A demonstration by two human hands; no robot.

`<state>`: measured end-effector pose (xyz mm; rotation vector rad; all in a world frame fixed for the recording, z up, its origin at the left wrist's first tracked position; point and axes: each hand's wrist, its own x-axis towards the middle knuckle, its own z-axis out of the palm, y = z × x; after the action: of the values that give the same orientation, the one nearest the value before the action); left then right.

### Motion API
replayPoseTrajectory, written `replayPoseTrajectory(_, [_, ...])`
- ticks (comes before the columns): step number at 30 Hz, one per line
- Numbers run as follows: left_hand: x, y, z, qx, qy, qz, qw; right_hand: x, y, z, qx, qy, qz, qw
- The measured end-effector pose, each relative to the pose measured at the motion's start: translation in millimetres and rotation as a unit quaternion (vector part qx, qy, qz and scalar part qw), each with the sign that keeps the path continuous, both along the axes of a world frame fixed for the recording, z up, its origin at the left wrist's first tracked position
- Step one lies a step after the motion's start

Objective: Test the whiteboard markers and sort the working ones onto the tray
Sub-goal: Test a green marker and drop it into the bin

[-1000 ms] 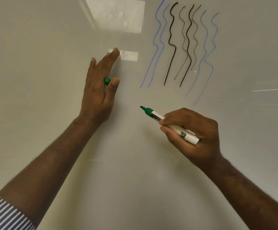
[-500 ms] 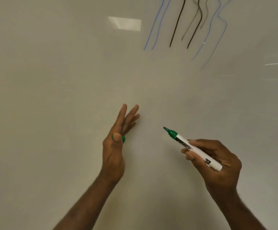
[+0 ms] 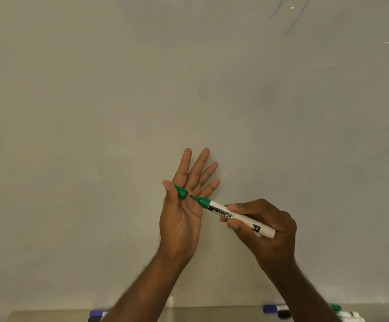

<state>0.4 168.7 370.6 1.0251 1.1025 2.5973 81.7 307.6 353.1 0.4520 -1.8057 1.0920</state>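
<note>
My right hand [image 3: 265,231] grips an uncapped green whiteboard marker [image 3: 233,216], white barrel with a black label, its tip pointing left. The tip sits just short of the green cap [image 3: 181,192], which my left hand [image 3: 186,205] pinches between thumb and palm, the other fingers spread and pointing up. Both hands are held in front of the whiteboard [image 3: 96,112], low on it. The tray ledge [image 3: 212,313] runs along the bottom edge of the view.
Blue line ends [image 3: 291,22] show at the board's top right. On the ledge lie capped markers: a blue one [image 3: 273,309], a black one [image 3: 284,314] and green ones [image 3: 342,313] at the right, purple and dark ones [image 3: 97,316] at the left.
The view has tilted down, and the test lines have slid almost out of frame. Both hands dropped from the board and came together, the marker's tip now near the cap.
</note>
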Motion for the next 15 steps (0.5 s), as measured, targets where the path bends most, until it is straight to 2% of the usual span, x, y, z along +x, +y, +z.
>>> replayPoseTrajectory(9, [8.9,6.3,-11.2,-0.012,-0.014,-0.001,1.000,-8.7,-7.2,-12.8,-0.024,-0.028,0.022,0.999])
replayPoseTrajectory(15, [18.8,14.6,-23.8,0.030,-0.025,0.044,0.998,-6.5,-16.6,-14.5,-0.151,-0.092,0.102,0.979])
